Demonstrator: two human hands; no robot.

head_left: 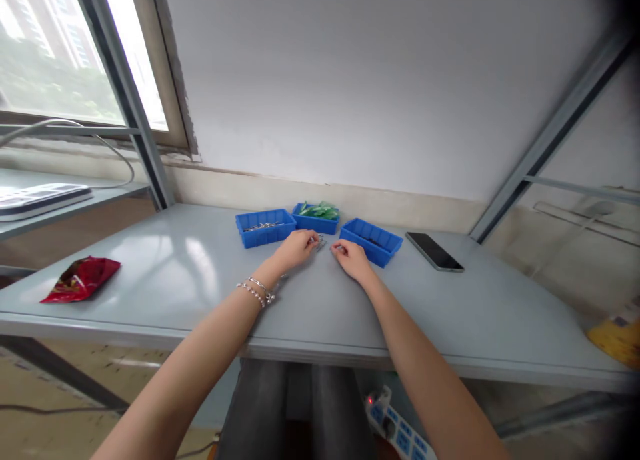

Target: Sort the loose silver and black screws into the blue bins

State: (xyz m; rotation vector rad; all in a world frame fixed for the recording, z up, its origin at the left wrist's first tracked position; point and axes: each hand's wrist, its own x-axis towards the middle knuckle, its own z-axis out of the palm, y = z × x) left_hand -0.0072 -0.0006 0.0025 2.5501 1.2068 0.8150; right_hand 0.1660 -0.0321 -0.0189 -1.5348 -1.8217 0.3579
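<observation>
Metal pieces | between hands, toward worktop's far edge | left hand nearer than right hand | axis unclear | fingers curled, grips unclear

Two pieces of jewellery circle the wrist behind the left hand: a slim, shiny, silver-coloured metal bangle, and nearer the elbow a bracelet of small round beads, pale pinkish-white set among darker ones. Small, pale, rounded charms sit at their outer side, too small to make out in detail. The right hand and its wrist are bare, as are both forearms. Plain dark-grey trousers cover both legs, their fabric slightly blurred.
</observation>
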